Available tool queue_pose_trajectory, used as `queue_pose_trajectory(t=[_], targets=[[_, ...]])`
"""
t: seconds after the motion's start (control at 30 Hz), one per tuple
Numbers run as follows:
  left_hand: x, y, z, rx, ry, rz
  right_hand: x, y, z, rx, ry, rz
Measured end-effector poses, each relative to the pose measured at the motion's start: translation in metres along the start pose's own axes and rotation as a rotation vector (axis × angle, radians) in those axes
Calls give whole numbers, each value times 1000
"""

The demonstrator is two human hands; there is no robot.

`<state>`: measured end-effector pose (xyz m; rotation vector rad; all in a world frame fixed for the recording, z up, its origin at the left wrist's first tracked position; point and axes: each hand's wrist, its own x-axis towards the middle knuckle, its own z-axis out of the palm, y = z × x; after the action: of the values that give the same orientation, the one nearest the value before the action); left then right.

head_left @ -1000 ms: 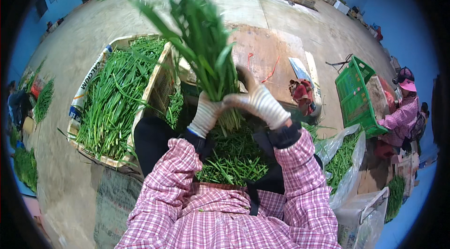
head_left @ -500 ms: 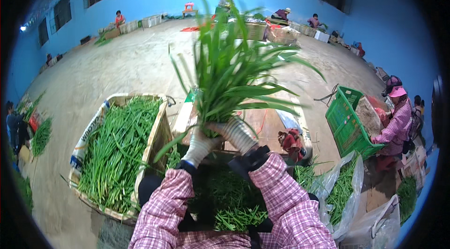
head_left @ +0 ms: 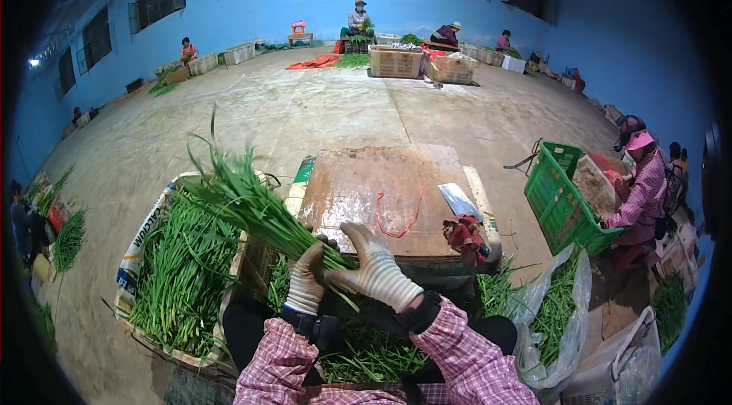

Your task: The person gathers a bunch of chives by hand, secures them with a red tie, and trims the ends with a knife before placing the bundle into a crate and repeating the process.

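Note:
My left hand [head_left: 306,283], in a striped knit glove, is closed around a bunch of long green chives [head_left: 259,203]. The bunch is tilted, its leaves fanning out to the upper left and its stem ends pointing down to the right. My right hand [head_left: 375,269], gloved too, has its fingers stretched out beside the stem ends; whether it touches them I cannot tell. Below the leaves, a lined crate [head_left: 235,287] at my left is full of loose chives [head_left: 183,275]. More cut greens [head_left: 374,352] lie between my knees.
In front of me is a board [head_left: 374,184] with a red string [head_left: 399,233], a dark red cloth [head_left: 467,239] and a white packet [head_left: 459,199] on it. To the right are a plastic bag [head_left: 577,329] of greens and a green crate [head_left: 560,199] beside another person [head_left: 644,184].
The bunch has swung from upright in front of me down to the left, uncovering the board. My right hand has let go of it and opened; the left keeps its hold.

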<state>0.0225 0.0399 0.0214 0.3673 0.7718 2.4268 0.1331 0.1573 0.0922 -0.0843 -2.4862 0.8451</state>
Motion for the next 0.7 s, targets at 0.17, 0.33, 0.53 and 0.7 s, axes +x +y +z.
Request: queue_pose_trajectory(t=[0.17, 0.33, 0.53, 0.7], targets=[[-16, -22, 9, -86, 2, -49, -21, -1, -8, -399, -284, 43], [-21, -30, 1, -96, 75, -29, -40, 7, 9, -143, -287, 225], [-27, 14, 18, -158, 93, -17, -81, 38, -16, 83, -323, 369], [-26, 8, 26, -130, 152, -12, -82, 33, -6, 1071, -3, 481]])
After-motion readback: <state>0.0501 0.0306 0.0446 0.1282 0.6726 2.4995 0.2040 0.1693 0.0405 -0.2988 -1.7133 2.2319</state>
